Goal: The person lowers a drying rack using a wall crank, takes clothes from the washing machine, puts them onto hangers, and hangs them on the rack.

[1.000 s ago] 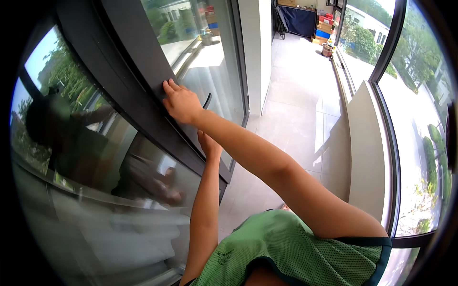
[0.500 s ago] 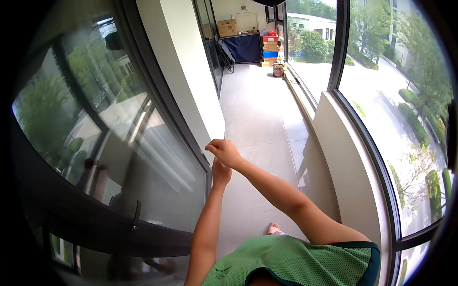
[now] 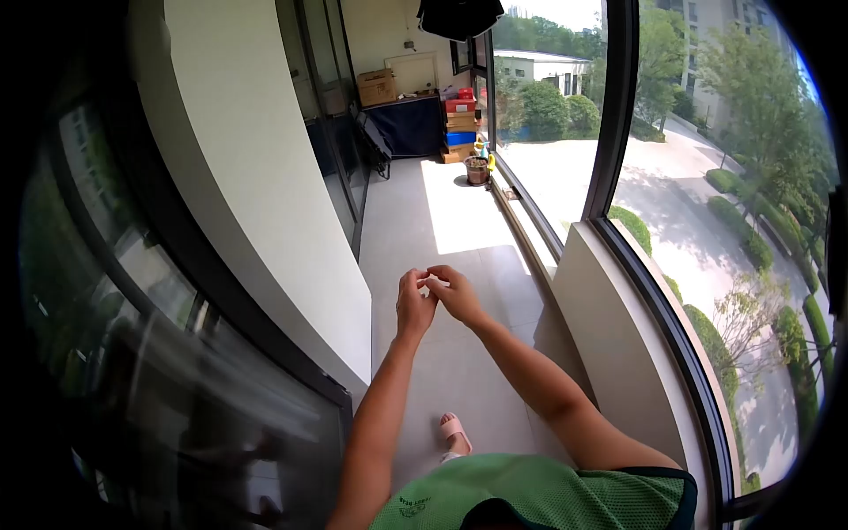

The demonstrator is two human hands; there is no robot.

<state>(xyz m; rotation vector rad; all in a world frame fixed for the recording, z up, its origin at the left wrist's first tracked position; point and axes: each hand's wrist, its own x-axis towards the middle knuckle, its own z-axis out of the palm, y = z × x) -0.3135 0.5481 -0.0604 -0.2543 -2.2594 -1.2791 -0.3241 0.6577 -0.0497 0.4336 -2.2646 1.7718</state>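
My left hand (image 3: 415, 305) and my right hand (image 3: 456, 293) are held out together over the floor in front of me. Curled fingers on both hands meet at the tips, thumbs near each other. Anything pinched between them is hidden or too small to make out. Below the arms, a foot in a pink slipper (image 3: 452, 429) shows beside the hem of the green top (image 3: 530, 490).
A dark-framed glass door (image 3: 256, 353) and white pillar (image 3: 265, 177) stand left. Windows and a low wall (image 3: 609, 300) run along the right. Farther down are a potted plant (image 3: 477, 171), stacked boxes (image 3: 459, 126), a folded chair (image 3: 374, 146) and a covered table (image 3: 405, 128).
My hands, earlier overlapped with the right across the left wrist, now meet fingertip to fingertip. The view has shifted forward and turned, with the pillar larger.
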